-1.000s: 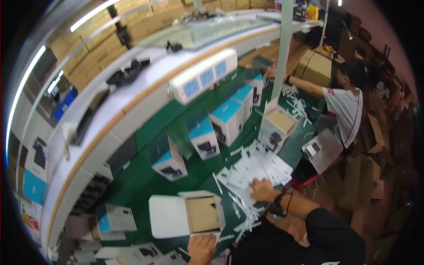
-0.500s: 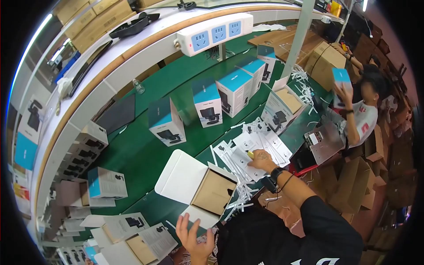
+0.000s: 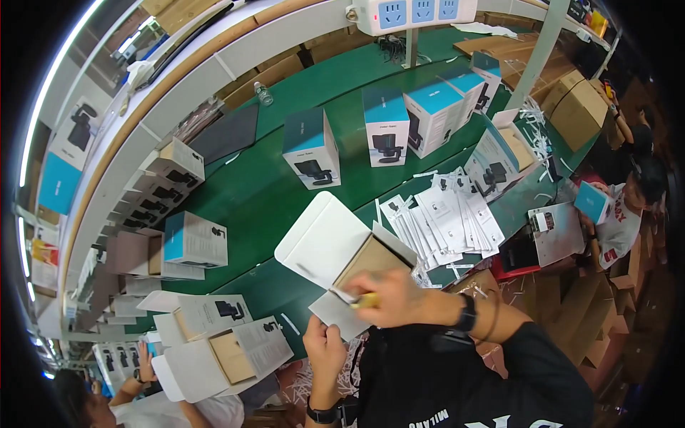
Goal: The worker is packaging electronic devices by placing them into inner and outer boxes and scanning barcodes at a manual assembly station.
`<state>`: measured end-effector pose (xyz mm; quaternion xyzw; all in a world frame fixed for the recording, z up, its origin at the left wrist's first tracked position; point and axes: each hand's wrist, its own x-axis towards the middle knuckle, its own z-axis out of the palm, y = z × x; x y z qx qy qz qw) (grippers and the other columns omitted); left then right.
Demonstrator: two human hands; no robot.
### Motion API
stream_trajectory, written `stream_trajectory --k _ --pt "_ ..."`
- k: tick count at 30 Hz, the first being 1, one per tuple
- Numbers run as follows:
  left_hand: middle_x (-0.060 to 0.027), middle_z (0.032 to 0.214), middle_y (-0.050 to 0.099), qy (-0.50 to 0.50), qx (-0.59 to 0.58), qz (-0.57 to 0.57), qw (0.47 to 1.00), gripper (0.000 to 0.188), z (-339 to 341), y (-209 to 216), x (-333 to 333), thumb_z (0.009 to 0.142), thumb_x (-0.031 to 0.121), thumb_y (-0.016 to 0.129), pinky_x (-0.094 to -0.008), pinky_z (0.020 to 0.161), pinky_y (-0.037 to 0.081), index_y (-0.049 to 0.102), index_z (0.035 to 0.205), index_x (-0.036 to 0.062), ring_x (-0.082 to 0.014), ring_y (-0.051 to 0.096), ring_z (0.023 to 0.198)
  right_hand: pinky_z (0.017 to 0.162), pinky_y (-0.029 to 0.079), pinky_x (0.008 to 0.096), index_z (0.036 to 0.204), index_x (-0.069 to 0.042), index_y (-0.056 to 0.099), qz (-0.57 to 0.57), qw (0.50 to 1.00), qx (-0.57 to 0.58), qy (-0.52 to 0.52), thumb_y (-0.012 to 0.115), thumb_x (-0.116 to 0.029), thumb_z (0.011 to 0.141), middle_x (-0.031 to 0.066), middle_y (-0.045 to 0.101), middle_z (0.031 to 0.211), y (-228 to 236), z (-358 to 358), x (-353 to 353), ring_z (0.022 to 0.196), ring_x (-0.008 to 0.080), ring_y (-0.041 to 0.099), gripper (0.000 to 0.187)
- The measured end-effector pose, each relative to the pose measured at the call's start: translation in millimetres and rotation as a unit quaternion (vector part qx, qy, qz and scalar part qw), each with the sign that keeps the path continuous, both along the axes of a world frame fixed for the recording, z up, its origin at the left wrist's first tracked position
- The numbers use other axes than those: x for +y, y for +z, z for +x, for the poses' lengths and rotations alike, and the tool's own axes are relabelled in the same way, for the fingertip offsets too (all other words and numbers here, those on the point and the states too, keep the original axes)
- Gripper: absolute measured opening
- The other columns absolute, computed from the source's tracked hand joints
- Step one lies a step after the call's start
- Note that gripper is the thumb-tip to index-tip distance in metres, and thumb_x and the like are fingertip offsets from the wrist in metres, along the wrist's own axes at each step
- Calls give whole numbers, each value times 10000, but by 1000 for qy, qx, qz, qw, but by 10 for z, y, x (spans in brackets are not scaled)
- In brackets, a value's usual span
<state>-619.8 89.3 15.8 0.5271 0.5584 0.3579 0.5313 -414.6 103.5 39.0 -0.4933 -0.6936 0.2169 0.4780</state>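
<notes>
An open white box (image 3: 321, 239) stands in front of me, its lid flap raised and a brown cardboard insert (image 3: 367, 265) inside. My left hand (image 3: 325, 349) is closed on the near flap's corner, thumb on top. Over the near side of the box, my right hand (image 3: 396, 296) is closed round a small yellow tool (image 3: 368, 300); blur hides its exact kind. Its thin tip points at the box's near edge. Beyond the right wrist lies a fanned pile of white printed leaflets (image 3: 446, 217).
Closed blue-and-white boxes (image 3: 312, 150) stand across the green table (image 3: 250, 207). More open boxes (image 3: 232, 357) are at lower left, by a person (image 3: 146, 364). Paper strips lie near the leaflets. At right, another person (image 3: 617, 221) holds a box. A power strip (image 3: 417, 14) hangs above.
My right hand has moved left from the leaflets to the open box, with the yellow tool. My left hand, spread before, has closed on the flap. The view has shifted.
</notes>
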Motion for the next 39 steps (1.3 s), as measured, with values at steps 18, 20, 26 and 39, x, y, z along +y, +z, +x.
stream_trajectory --k 18,20,26,39 --pt "-54 605 575 -20 255 239 937 381 -250 -3 198 890 6 539 -260 500 400 615 1248 -100 -70 487 520 530 508 311 1242 -119 652 -39 997 -23 -59 835 -319 786 31 711 818 86 -43 -172 618 211 685 530" --pt "-66 601 563 -2 221 285 933 369 -221 -52 171 879 6 550 -264 505 402 626 1221 -110 -74 481 515 553 520 318 1315 -115 629 -84 994 -58 -29 809 -274 810 33 719 848 345 -337 133 624 216 691 559" --pt "-78 603 568 14 223 226 948 374 -330 -14 195 856 13 581 -281 525 447 637 1206 -106 -111 536 525 565 521 311 1345 -150 626 112 984 -137 -17 774 -263 823 10 726 859 -187 -492 252 620 194 690 554" --pt "-128 647 615 13 225 232 946 397 -410 -6 193 851 25 592 -320 547 499 643 1229 -87 -187 612 530 510 424 284 1161 -162 713 140 972 -189 6 802 -211 756 -47 670 796 -105 -439 -95 528 150 564 417"
